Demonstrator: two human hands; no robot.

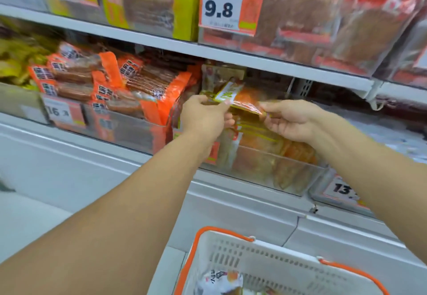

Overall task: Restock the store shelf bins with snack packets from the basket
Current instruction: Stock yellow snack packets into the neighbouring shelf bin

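Both my hands hold one yellow-and-orange snack packet [240, 100] over a clear shelf bin [300, 174]. My left hand [204, 114] grips the packet's left end, and my right hand [288, 120] pinches its right end. Inside the bin lie several like packets [265, 142], stacked flat. The white basket [265, 257] with orange handles stands below at the bottom edge, with a white packet [219, 281] inside it.
Left of the bin, another clear bin [129, 128] is heaped with orange packets [111, 86]. A white shelf board [231, 56] runs just above my hands, with a 9.8 price tag [221, 7] and more bagged snacks above. A white ledge [231, 204] juts out below the bins.
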